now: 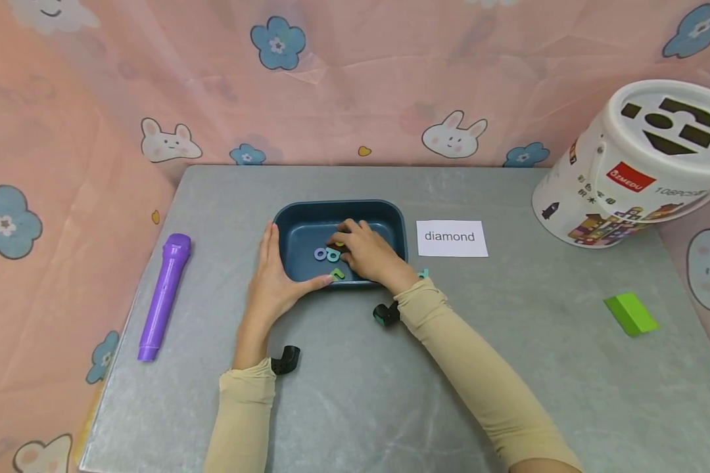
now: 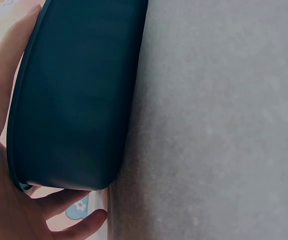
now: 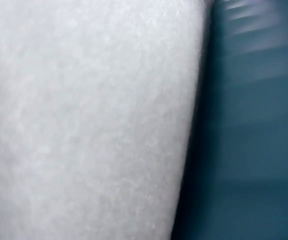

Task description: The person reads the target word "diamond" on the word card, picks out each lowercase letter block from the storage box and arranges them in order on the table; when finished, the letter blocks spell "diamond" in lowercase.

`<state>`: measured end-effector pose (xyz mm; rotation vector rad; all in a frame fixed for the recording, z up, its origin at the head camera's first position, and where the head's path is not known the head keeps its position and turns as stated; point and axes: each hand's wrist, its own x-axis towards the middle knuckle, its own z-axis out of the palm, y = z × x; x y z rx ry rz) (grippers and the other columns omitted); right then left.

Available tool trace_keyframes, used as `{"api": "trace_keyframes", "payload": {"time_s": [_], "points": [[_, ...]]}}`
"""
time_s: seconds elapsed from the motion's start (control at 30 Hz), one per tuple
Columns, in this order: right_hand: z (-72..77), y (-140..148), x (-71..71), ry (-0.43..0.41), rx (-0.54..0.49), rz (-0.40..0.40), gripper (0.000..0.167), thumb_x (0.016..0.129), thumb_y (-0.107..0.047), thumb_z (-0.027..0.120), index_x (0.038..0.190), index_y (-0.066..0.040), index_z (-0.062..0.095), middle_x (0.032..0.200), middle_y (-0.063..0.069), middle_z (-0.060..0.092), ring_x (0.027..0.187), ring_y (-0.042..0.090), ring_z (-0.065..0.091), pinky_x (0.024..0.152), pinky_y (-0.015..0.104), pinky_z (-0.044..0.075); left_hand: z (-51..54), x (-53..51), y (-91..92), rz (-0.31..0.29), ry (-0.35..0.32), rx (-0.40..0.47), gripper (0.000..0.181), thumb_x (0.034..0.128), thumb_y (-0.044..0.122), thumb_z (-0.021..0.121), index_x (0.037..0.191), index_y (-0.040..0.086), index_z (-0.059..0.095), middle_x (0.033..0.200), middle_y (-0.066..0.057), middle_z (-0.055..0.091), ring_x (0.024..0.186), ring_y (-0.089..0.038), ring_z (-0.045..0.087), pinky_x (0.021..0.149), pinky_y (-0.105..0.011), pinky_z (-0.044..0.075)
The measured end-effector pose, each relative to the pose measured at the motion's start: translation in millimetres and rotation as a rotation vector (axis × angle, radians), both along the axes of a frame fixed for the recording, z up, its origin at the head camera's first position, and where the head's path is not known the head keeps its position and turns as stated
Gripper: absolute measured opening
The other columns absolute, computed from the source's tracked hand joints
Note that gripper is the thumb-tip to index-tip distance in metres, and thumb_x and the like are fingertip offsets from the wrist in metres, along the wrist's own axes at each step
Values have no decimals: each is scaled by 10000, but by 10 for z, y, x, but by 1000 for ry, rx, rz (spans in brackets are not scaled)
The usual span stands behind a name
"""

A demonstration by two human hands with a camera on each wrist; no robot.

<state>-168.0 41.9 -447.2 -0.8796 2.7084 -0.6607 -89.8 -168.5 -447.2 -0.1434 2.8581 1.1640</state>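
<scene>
In the head view a dark blue tray (image 1: pixel 296 211) lies on the grey table. My left hand (image 1: pixel 274 282) spans its left end, fingers straight along the left side and thumb on the front rim; in the left wrist view the hand (image 2: pixel 9 200) lies against the tray (image 2: pixel 79 100). My right hand (image 1: pixel 369 253) reaches inside, fingers bent over small letters, partly hiding a yellow one; whether it grips any cannot be told. Left of its fingers lie a purple ring-shaped letter (image 1: pixel 320 254) and a light blue letter (image 1: pixel 333 255). A green piece (image 1: pixel 338 273) is near my left thumb.
A white card (image 1: pixel 451 238) reading "diamond" lies right of the tray, with a teal letter (image 1: pixel 423 273) partly behind my right wrist. A purple microphone (image 1: pixel 165 295) is at left. A white bucket (image 1: pixel 627 171) stands at back right, a green block (image 1: pixel 631 314) in front of it.
</scene>
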Motion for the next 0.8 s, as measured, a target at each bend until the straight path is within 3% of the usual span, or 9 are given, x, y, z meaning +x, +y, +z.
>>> {"api": "trace_keyframes", "payload": {"time_s": [0.27,0.47,0.63,0.8], "points": [[0,-6,6,42,-27,-22,174,1037,-13,645,1173,-54,746,1278,126,620,1099,283,619,937,411,569,3,-5,-1,7,3,5,1436,726,602,929,1724,217,-28,1810,6,-31,1644,-353,201,1210,-682,343],[7,-12,15,58,-79,-72,124,1046,11,614,1105,-18,719,1166,139,612,982,255,637,871,369,576,6,-1,-4,9,7,2,1441,722,614,925,1725,213,-28,1811,-6,-25,1640,-360,212,1204,-689,345],[91,47,66,64,-218,-146,92,1069,-43,606,1100,-25,691,1064,124,665,994,266,591,897,401,551,2,9,-3,14,-6,-6,1440,723,631,917,1725,215,-30,1811,-2,-23,1634,-367,228,1199,-707,337],[197,282,180,116,-442,-191,109,1025,-37,674,1101,-13,748,1073,133,713,943,266,615,836,392,539,1,4,1,20,-5,4,1429,723,635,915,1726,226,-17,1809,30,-30,1641,-348,216,1220,-680,330]]}}
